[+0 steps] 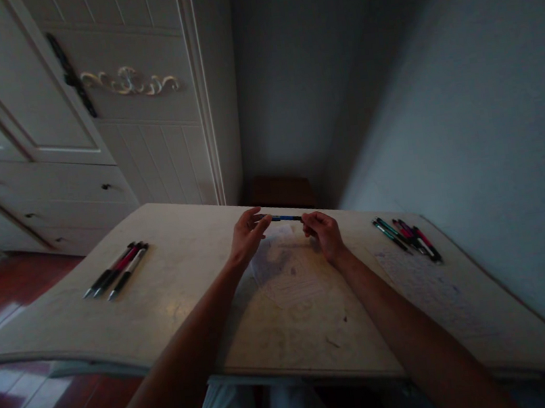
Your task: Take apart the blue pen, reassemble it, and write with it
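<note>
We hold the pen (288, 218) near the table (194, 253)'s far edge, left hand (249, 234) pinching its left end, right hand (324, 232) its right; we judge light, aligned grips best.

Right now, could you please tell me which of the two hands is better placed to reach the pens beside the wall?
Probably the right hand: those pens lie on its side of the table, and the left hand is farther away. The right one grips a blue pen, though.
</note>
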